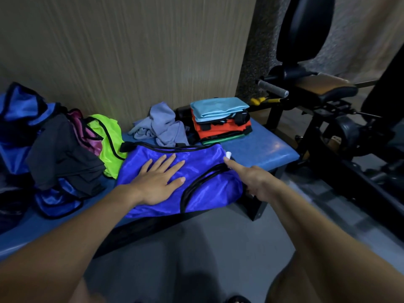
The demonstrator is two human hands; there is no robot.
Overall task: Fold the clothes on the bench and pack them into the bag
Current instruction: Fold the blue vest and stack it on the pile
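Padded blue bench (258, 147): left hand (160, 180) pressed flat, fingers spread, on shiny blue black-trimmed garment (203, 189); right hand (253, 178) touches its edge beside small white tag (228, 154), lettering unreadable, grip unclear.

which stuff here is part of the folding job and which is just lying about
Job: blue vest under left hand, right hand, folded stack, grey cloth, green vest, bench.
Lying about: gym machine.

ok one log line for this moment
left hand flat on blue vest | right hand at its right edge | folded stack behind | unfolded pile left
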